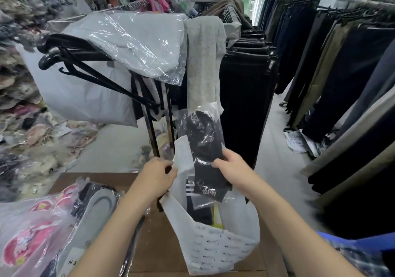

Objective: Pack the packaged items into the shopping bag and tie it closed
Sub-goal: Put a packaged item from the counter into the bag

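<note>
White shopping bag (215,246) mouth held by left hand (159,175); right hand (232,166) grips black packaged item (205,148)

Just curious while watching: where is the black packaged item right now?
In the head view, the black packaged item is centre frame, held in the right hand and partly inside the white shopping bag, whose edge the left hand holds open.

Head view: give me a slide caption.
Left hand holds white bag open; right hand lowers black packaged item in.
</note>
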